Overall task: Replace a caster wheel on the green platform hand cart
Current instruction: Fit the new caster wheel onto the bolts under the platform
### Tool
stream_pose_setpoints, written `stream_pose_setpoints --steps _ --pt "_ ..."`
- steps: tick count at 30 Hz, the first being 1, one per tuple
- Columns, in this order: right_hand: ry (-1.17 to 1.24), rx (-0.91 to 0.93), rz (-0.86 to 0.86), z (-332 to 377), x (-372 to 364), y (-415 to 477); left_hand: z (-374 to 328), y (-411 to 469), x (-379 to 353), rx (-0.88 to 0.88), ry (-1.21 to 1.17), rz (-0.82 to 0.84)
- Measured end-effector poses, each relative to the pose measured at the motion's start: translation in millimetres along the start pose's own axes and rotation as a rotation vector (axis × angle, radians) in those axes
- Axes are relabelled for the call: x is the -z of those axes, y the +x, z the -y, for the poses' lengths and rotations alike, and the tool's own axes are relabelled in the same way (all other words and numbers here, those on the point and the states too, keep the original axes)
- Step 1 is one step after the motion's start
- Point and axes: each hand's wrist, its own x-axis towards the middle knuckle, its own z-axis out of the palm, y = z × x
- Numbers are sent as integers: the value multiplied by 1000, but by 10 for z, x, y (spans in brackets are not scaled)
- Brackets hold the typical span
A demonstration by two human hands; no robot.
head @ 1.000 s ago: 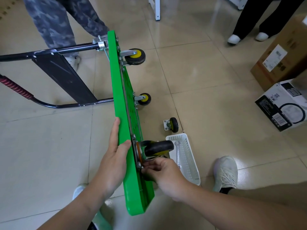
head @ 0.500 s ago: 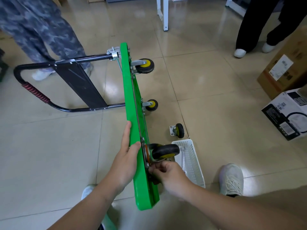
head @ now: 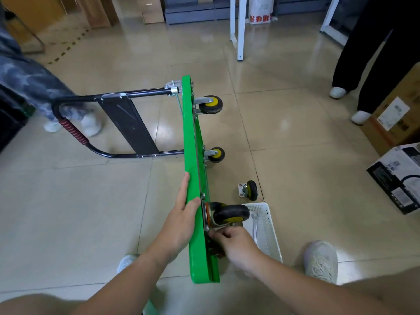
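The green platform cart (head: 191, 142) stands on its long edge, wheels pointing right. My left hand (head: 181, 214) holds its upper edge, thumb on the rim. A black and yellow caster wheel (head: 229, 214) sits against the deck near me. Just below that caster's mounting plate, my right hand (head: 231, 242) has its fingers curled and pinched on something small; what they pinch is hidden. Two more casters (head: 211, 105) (head: 216, 154) stay mounted further along. A loose caster (head: 250, 190) lies on the floor.
A white plastic basket (head: 269, 237) holding a wrench (head: 255, 226) sits on the tiles to the right of the cart. The black folded handle (head: 109, 123) reaches left. Cardboard boxes (head: 395, 178) stand at right. Two people's legs are nearby, and my shoes.
The view has tilted up and the cart now appears further right in the frame. Both hands keep their places on the cart edge and at the caster plate.
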Motion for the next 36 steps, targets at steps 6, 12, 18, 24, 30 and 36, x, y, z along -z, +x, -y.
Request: stream_pose_setpoints --steps 6,12,18,24,30,36 --pt "150 -35 -41 -14 -70 -18 22 4 -9 9 -9 -17" --pt "249 -80 -36 -35 -78 -2 33 16 -6 3 2 -18" --pt "167 -92 -32 -76 -85 -1 51 20 -6 7 14 -8" --pt "312 -99 -39 -41 -94 -11 37 10 -12 6 1 -12" --pt "129 -38 -43 -74 -62 -8 39 12 2 0 -1 -16" --pt "71 11 -76 -99 -80 -37 48 13 -3 -17 -9 -21"
